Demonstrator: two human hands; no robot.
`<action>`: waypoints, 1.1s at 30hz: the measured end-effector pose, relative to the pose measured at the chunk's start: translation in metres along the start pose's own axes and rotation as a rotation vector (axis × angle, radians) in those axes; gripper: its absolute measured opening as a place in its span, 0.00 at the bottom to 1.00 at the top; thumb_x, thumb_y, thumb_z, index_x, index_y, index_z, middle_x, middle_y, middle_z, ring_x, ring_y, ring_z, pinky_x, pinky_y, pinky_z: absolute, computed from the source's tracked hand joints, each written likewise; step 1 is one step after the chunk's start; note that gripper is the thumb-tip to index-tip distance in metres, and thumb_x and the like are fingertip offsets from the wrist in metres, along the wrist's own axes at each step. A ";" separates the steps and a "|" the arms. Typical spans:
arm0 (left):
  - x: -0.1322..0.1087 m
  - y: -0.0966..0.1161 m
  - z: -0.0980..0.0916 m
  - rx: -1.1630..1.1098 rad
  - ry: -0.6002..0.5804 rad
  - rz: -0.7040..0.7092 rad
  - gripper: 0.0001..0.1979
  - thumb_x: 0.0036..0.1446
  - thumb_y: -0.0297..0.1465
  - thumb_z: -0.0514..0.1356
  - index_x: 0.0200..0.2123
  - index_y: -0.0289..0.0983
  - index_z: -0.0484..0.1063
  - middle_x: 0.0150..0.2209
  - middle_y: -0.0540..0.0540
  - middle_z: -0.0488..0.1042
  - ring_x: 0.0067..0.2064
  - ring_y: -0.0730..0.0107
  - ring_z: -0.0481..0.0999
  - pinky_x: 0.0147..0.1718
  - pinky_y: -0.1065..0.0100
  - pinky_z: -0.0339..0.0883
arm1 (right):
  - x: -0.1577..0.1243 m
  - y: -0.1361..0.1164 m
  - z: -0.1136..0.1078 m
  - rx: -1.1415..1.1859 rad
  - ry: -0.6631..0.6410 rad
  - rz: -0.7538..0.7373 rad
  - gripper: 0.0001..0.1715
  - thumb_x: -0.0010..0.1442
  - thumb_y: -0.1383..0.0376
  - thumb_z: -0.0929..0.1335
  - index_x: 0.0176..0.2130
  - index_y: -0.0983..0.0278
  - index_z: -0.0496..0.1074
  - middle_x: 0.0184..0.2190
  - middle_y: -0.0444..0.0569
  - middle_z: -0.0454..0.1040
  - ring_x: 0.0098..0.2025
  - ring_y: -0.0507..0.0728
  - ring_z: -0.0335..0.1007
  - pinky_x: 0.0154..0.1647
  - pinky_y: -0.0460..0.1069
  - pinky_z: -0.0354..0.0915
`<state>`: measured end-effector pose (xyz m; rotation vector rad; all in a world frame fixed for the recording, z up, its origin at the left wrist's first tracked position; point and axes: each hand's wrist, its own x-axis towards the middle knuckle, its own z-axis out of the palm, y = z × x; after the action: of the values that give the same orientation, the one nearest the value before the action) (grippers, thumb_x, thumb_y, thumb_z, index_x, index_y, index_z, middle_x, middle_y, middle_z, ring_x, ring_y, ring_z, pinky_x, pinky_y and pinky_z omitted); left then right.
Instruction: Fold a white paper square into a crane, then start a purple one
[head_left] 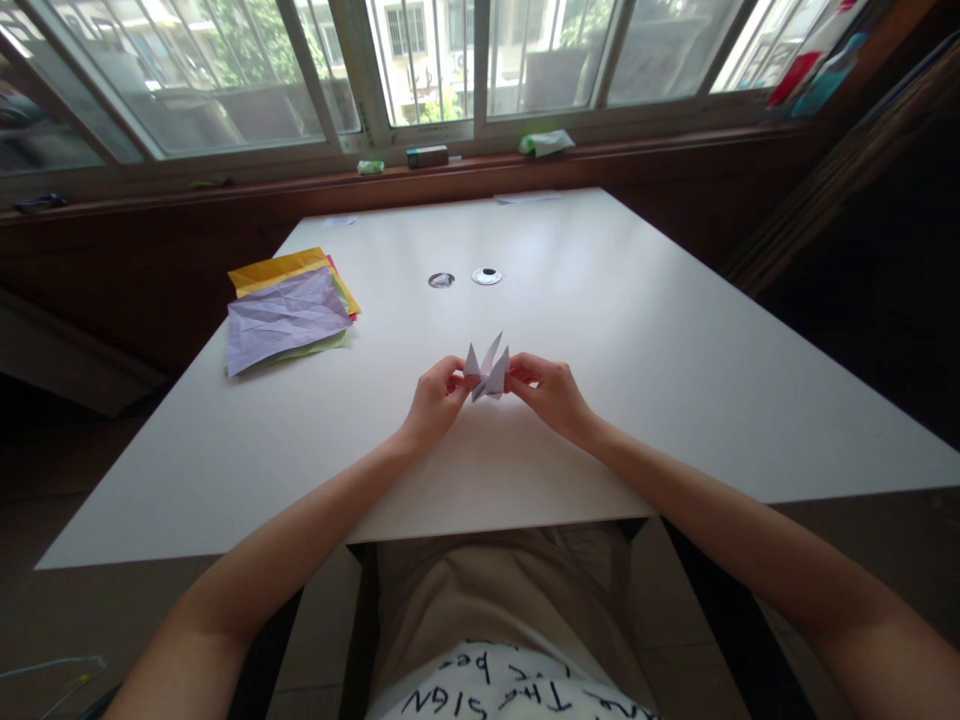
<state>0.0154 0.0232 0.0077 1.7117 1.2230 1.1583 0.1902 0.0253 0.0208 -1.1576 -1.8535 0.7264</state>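
A small folded piece of pale lilac paper [490, 376], an origami figure with several pointed flaps standing up, is held just over the front half of the table. My left hand [439, 398] pinches its left side between thumb and fingers. On the opposite side my right hand [552, 392] grips the right flap the same way. Parts of the paper's lower edges are hidden by the fingertips.
Creased sheets of coloured paper [289, 315], lilac on top with yellow, pink and green beneath, lie at the left of the white table [637, 330]. Two round grommets [487, 276] sit past my hands. Small items, including a green-and-white packet [546, 143], line the windowsill.
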 end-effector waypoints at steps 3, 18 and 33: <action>0.000 0.000 0.000 0.013 0.000 -0.001 0.05 0.53 0.32 0.56 0.28 0.36 0.66 0.26 0.50 0.73 0.29 0.73 0.74 0.27 0.74 0.63 | 0.000 0.000 0.000 0.006 -0.004 0.003 0.06 0.54 0.65 0.65 0.31 0.63 0.72 0.26 0.45 0.76 0.29 0.52 0.73 0.32 0.47 0.65; 0.000 -0.001 0.000 -0.014 -0.002 -0.010 0.06 0.53 0.33 0.57 0.28 0.36 0.66 0.26 0.50 0.73 0.29 0.73 0.73 0.28 0.73 0.64 | 0.000 0.000 0.000 0.007 -0.003 -0.012 0.07 0.54 0.65 0.65 0.32 0.63 0.72 0.26 0.45 0.76 0.29 0.52 0.73 0.32 0.47 0.66; 0.000 0.000 0.000 -0.022 0.004 -0.006 0.06 0.52 0.33 0.57 0.29 0.36 0.67 0.27 0.50 0.73 0.29 0.73 0.73 0.27 0.73 0.63 | 0.000 -0.002 0.000 0.018 0.008 -0.003 0.06 0.54 0.66 0.65 0.31 0.64 0.72 0.26 0.45 0.76 0.28 0.52 0.72 0.32 0.46 0.66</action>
<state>0.0158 0.0233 0.0077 1.6892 1.2126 1.1677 0.1893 0.0248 0.0228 -1.1442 -1.8382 0.7349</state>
